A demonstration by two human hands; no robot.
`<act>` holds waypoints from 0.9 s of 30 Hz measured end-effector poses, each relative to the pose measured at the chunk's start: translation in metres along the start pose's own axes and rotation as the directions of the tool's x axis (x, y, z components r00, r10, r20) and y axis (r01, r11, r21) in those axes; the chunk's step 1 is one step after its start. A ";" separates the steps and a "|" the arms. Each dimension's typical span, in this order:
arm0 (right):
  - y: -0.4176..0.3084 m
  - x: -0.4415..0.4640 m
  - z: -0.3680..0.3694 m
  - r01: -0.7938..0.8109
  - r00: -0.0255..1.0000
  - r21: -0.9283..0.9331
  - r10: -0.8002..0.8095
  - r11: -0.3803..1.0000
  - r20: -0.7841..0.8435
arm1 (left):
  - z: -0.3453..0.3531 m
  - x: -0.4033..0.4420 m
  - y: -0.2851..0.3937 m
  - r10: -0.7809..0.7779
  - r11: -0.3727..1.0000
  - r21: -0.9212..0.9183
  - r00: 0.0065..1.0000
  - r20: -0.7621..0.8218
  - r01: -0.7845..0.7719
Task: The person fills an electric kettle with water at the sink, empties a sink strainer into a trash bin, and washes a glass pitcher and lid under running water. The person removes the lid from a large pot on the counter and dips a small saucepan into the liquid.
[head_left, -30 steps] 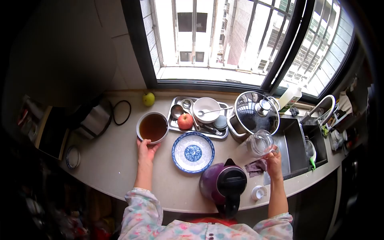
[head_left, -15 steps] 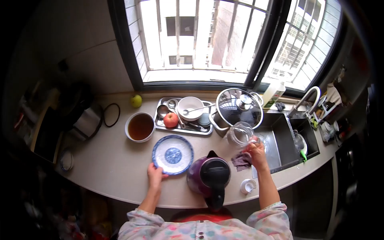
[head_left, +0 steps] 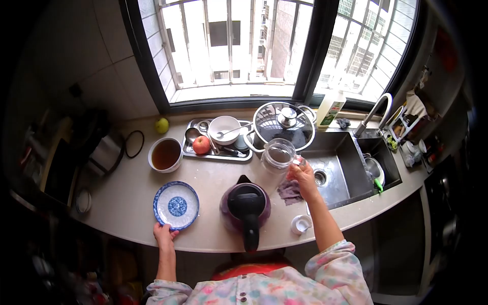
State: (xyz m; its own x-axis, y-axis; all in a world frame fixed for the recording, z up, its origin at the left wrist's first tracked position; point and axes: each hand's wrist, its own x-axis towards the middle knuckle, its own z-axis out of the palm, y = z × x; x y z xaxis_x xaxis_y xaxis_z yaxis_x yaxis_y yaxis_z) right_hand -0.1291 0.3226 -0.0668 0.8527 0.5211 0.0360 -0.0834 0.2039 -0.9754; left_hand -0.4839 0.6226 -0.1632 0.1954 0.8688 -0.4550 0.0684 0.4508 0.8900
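Note:
My left hand (head_left: 165,236) grips the near rim of a blue-and-white plate (head_left: 176,205) at the counter's left part. Behind the plate stands a white bowl of brown liquid (head_left: 165,155). My right hand (head_left: 302,178) is closed on the handle of a clear glass jug (head_left: 278,154), held in front of the lidded pot (head_left: 284,126). A purple kettle (head_left: 245,209) with a black lid and handle stands between my hands. Beneath the jug and my right hand lies a crumpled purple cloth (head_left: 290,192). A small white container (head_left: 301,224) sits near the front edge.
A metal tray (head_left: 218,156) holds a red apple (head_left: 201,145), a white bowl (head_left: 224,129) and utensils. A green apple (head_left: 161,125) is at the back left. The sink (head_left: 331,170), faucet (head_left: 388,104) and a bottle (head_left: 331,109) are at the right.
My left hand has left the bowl of brown liquid, taken the plate's rim and moved the plate left and nearer the front edge. My right hand still holds the jug. The view has shifted.

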 end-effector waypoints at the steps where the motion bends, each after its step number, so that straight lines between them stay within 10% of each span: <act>1: -0.002 -0.001 0.002 -0.012 1.000 -0.006 0.011 1.000 -0.010 | 0.001 -0.009 -0.003 -0.008 0.998 -0.058 1.000 -0.007 0.008; 6: -0.002 -0.012 -0.004 -0.043 0.997 -0.005 0.043 0.999 0.060 | 0.034 -0.106 0.005 -0.073 0.990 -0.119 0.997 -0.032 0.069; 11: -0.007 -0.020 -0.008 0.096 0.993 -0.218 -0.077 0.971 0.090 | 0.088 -0.223 0.027 0.317 0.734 0.233 0.625 0.714 -0.638; 16: -0.008 -0.016 0.000 0.154 0.987 -0.469 -0.152 0.869 0.043 | 0.146 -0.242 0.018 0.327 0.886 0.152 0.824 0.463 -0.437; 27: -0.015 -0.022 0.015 0.126 0.992 -0.498 -0.124 0.858 0.038 | 0.106 -0.162 0.037 0.653 0.621 0.358 0.713 0.256 -0.697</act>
State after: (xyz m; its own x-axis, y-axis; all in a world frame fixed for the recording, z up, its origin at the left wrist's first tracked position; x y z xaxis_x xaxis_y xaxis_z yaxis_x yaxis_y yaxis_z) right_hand -0.1539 0.3206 -0.0493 0.8363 0.5228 0.1650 0.2932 -0.1723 -0.9404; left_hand -0.4089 0.4764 -0.0536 0.4347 0.8610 0.2641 0.2566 -0.3996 0.8801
